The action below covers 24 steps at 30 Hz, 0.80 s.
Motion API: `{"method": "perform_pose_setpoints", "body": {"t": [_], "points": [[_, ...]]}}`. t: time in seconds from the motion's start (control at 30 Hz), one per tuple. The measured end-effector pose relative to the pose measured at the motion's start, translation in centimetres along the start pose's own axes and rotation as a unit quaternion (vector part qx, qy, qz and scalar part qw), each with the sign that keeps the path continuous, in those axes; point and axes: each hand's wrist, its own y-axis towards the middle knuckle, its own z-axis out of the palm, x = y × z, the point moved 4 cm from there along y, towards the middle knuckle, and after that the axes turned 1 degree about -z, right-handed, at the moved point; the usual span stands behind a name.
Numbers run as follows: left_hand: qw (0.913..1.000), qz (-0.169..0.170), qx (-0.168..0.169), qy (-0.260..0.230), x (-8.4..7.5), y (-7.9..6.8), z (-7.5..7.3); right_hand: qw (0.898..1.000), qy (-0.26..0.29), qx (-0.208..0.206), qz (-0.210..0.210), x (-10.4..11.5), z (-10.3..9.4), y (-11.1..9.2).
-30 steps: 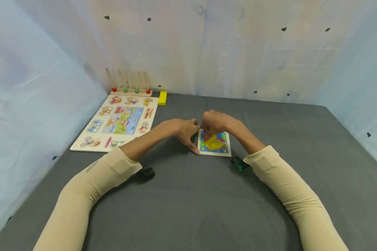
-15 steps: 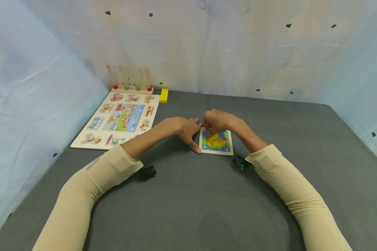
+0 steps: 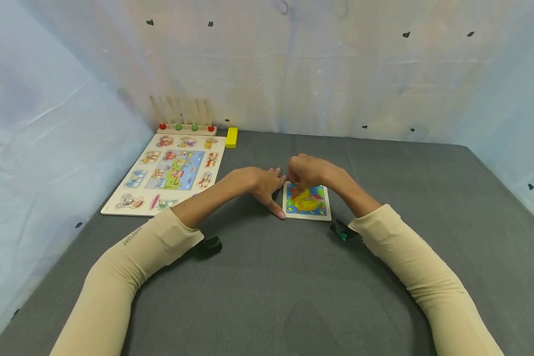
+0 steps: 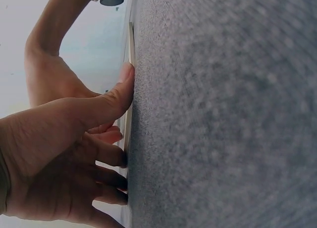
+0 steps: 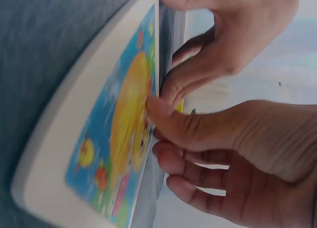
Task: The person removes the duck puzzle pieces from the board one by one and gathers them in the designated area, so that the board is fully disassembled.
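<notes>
Pale sheeting (image 3: 347, 84) backs a gray table (image 3: 391, 183) stretching wide right of the small duck puzzle (image 3: 308, 206) lying on it. Fingers spread, the left hand (image 3: 268, 187) touches its left edge. The right hand (image 3: 309, 171), hiding part of the far side, rests its thumb (image 5: 185, 129) on the surface; whether it pinches anything cannot be told. The left forearm (image 3: 210, 199) covers a larger puzzle board's (image 3: 174, 170) corner.

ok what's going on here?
A person has both hands at a small picture board flat on the table. The left hand rests at its left edge; the right hand has its thumb on the duck picture. Whether it pinches anything is hidden. A larger picture board lies off to the left.
</notes>
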Motion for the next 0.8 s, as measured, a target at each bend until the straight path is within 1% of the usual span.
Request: {"method": "perform_pose_setpoints", "body": {"t": [0.13,0.33,0.47,0.67,0.8], "points": [[1.0000,-0.002,-0.005,-0.004,0.05,-0.08,0.06,1.000,-0.008,0.003,-0.018,0.69,0.00,-0.13],[1.0000,-0.001,-0.004,-0.008,-0.02,-0.05,0.09,1.000,-0.005,0.002,0.007,0.59,0.07,-0.29],[0.9999,-0.001,-0.002,-0.014,-0.02,0.01,0.19,1.000,-0.008,0.016,0.005,0.29,0.34,0.00],[0.9998,-0.013,0.006,-0.015,0.13,0.01,0.30,1.000,0.006,0.011,-0.003,0.02,0.37,0.29],[0.9998,-0.015,0.010,-0.013,0.10,0.15,0.16,1.000,0.004,0.010,0.018,-0.05,0.20,0.14]]}}
